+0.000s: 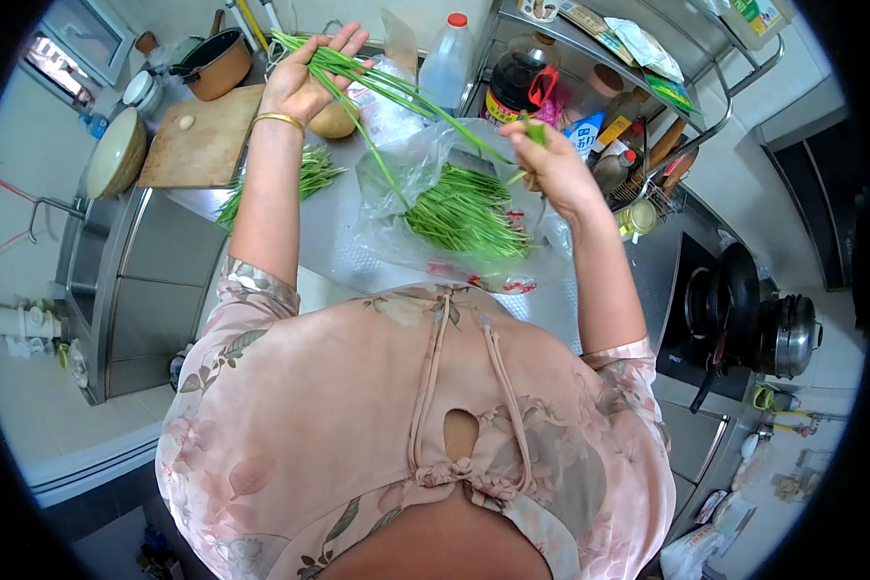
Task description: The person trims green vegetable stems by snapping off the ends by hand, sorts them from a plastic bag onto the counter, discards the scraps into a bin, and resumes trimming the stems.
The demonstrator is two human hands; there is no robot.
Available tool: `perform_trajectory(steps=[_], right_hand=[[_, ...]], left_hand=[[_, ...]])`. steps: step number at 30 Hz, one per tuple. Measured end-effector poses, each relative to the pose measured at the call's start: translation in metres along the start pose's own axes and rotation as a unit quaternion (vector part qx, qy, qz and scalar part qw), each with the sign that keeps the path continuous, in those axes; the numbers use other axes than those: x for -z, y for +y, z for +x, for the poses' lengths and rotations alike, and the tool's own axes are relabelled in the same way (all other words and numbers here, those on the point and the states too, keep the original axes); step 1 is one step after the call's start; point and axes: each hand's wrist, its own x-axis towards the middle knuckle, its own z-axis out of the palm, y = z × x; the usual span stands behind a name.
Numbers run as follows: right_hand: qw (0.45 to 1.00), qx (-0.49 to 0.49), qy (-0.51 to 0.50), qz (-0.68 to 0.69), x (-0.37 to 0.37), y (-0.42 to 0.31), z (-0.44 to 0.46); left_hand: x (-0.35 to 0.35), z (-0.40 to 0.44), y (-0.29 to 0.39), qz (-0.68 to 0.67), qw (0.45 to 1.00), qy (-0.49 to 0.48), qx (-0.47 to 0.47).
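Observation:
Raised at the back of the counter, my left hand [311, 79] is palm up. Several long green stems [396, 89], thin like garlic chives, lie across it under the thumb, with the fingers partly stretched. My right hand [554, 169] has closed fingers around the other ends, off to the right. Between and below the hands, a bundle of the same stems [466, 213] rests in an open clear plastic bag [382, 208]. One held stem droops toward that bundle. Beside my left forearm lies another pile of cut stems [317, 174].
On the left are a wooden cutting board [198, 145] with a small pale piece on it, a bowl [118, 155] and a brown pot [217, 66]. A red-capped bottle [447, 63] and metal rack [590, 53] stand behind. Black pans [735, 295] sit on the stove at right.

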Motion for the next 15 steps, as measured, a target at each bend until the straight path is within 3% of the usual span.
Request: perform_trajectory(steps=[2, 5, 8, 14, 15], right_hand=[[0.999, -0.003, -0.032, -0.039, -0.014, 0.0, 0.007], [0.963, 0.207, -0.009, -0.171, -0.034, 0.024, 0.033], [0.917, 0.157, 0.042, -0.364, -0.051, 0.002, 0.028], [0.938, 0.193, 0.071, -0.279, -0.062, 0.02, 0.045], [0.962, 0.179, 0.073, -0.194, -0.062, 0.025, 0.051]], left_hand=[[0.002, -0.001, 0.002, -0.006, 1.0, -0.002, 0.001], [-0.003, -0.002, -0.001, 0.003, 1.0, 0.018, -0.005], [-0.009, -0.006, -0.005, 0.032, 0.998, 0.05, -0.021], [0.021, -0.01, 0.006, 0.018, 0.999, 0.032, 0.01], [0.024, -0.01, 0.008, 0.024, 0.999, 0.034, 0.008]])
